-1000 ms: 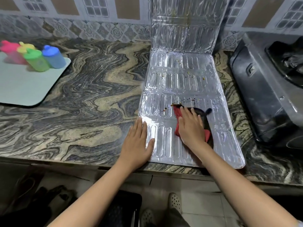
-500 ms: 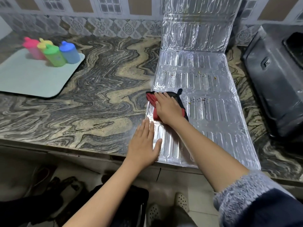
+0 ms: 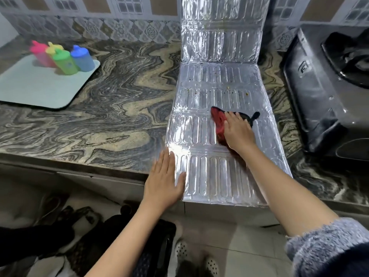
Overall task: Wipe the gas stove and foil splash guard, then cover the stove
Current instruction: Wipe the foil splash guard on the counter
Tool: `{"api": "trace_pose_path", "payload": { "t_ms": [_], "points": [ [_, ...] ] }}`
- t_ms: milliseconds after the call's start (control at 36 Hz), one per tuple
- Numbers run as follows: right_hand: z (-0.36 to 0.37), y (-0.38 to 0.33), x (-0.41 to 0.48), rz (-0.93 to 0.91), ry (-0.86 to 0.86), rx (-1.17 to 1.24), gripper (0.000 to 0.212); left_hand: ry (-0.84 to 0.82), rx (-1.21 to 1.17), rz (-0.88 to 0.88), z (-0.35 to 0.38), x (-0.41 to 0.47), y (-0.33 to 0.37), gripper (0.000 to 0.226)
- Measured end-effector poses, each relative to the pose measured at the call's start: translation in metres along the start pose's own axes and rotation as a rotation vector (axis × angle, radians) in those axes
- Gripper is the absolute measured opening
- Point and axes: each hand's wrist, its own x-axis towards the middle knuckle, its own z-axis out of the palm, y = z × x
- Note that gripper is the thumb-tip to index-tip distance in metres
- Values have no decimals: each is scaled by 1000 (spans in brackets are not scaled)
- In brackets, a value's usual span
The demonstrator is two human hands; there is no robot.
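The silver foil splash guard (image 3: 201, 96) lies unfolded on the marble counter, its far panel standing up against the tiled wall. Small brown specks dot its middle panels. My right hand (image 3: 238, 133) presses a red and black cloth (image 3: 219, 121) flat onto the guard's middle right part. My left hand (image 3: 163, 182) rests flat, fingers apart, on the guard's near left corner at the counter's front edge. The black gas stove (image 3: 311, 92) stands to the right of the guard, partly cut off by the frame.
A pale mat (image 3: 36, 88) at the far left carries several coloured plastic bottles (image 3: 65, 58). Bare marble counter (image 3: 119, 108) spreads between mat and guard. Below the counter edge are floor tiles, dark bags and slippers.
My right hand has slid the cloth from the guard's left edge rightwards toward its middle. My left hand stays on the near left corner. The view has shifted slightly.
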Motion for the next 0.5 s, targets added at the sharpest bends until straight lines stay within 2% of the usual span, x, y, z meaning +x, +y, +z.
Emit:
{"api": "trace_pose_path", "payload": {
  "t_ms": [167,278,306,500],
  "points": [
    [-9,27,-17,80,32,-5,48,-1,-2,-5,-16,-9,10,94],
    [-6,27,-24,99,56,-11,48,76,-43,6,-30,25,11,67],
    [-5,27,-25,102,64,-10,48,73,-45,10,-30,38,11,66],
    [-4,39,-33,231,165,-19,47,37,29,68,-13,86,-2,76]
  ]
}}
